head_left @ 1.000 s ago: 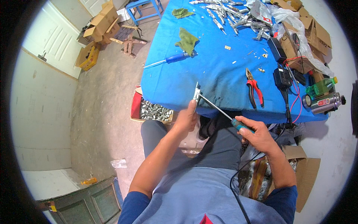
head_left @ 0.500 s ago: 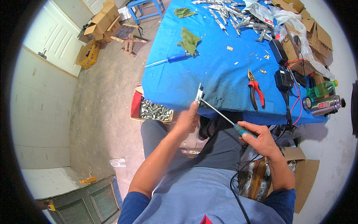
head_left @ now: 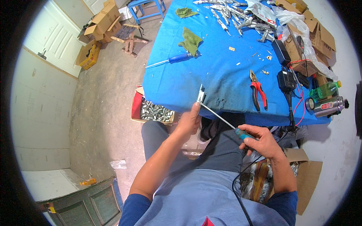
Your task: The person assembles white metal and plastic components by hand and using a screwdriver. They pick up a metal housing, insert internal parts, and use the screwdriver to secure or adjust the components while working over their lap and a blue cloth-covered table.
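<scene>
At the near edge of the blue-covered table, my left hand (head_left: 189, 119) grips a small silvery metal part (head_left: 201, 93), its thumb pressed along the lower end. The part's exact kind is too small to make out. My right hand (head_left: 264, 141) is closed round the teal handle of a screwdriver (head_left: 222, 119). The shaft slants up and left, and its tip meets the metal part just beside my left thumb. To the right lie pliers (head_left: 258, 90) with red and black handles. A second screwdriver (head_left: 177, 58), blue-handled, rests farther off at the table's left side.
Green cloths (head_left: 191, 40) lie on the blue tablecloth (head_left: 166, 83). Many metal pieces (head_left: 241, 19) are heaped at the back. Black adapters with cables (head_left: 286, 81), a green bottle (head_left: 326, 89) and a steel flask (head_left: 330, 107) line the right side. Below the table's left corner sits a box of metal parts (head_left: 156, 112).
My right hand's fingers have loosened and shifted slightly on the screwdriver handle, which has moved a little left. The left hand still holds the metal part in nearly the same place.
</scene>
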Available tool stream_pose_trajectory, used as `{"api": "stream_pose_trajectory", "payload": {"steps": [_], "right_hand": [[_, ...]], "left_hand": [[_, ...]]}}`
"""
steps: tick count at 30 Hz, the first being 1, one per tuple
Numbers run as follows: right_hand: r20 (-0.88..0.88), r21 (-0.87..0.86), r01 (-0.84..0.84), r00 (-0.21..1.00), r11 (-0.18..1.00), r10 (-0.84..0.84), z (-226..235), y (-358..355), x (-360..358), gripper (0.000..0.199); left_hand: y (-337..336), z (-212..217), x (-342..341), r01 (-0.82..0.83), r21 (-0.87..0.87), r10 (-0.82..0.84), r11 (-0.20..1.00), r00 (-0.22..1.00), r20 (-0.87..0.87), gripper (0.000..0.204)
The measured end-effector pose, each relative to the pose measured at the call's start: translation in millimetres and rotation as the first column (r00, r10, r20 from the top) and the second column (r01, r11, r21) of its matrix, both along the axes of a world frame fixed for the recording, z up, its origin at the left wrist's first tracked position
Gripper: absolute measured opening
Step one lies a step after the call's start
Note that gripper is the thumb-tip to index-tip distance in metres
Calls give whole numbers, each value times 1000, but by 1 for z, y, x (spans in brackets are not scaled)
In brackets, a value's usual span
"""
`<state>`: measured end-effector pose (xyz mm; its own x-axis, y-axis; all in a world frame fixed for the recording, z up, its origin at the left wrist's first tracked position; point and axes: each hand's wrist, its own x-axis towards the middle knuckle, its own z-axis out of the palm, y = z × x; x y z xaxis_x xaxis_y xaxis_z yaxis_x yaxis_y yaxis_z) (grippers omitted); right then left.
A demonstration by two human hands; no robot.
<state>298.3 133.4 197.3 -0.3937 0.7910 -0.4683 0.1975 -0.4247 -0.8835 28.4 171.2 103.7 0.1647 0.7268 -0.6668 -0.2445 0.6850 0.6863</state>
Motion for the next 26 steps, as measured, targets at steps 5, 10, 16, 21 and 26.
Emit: {"api": "stream_pose_trajectory", "payload": {"steps": [5,10,16,21,26], "right_hand": [[-8,-24,-17,1000,1000,17,2,2,-4,46],[10,4,-22,1000,1000,22,2,2,-3,47],[43,63,15,999,998,-17,-1,-1,1,45],[28,45,-4,1000,999,3,-2,4,-1,44],[-50,-56,34,998,998,-37,-6,6,0,46]], "left_hand": [[1,2,1,8,0,-8,1000,1000,-24,61],[1,3,2,-2,-5,1,1000,999,-37,62],[0,2,1,11,-2,-11,1000,1000,-13,62],[1,0,0,25,4,-25,1000,1000,-7,62],[1,2,1,10,-7,-10,1000,1000,-11,62]]}}
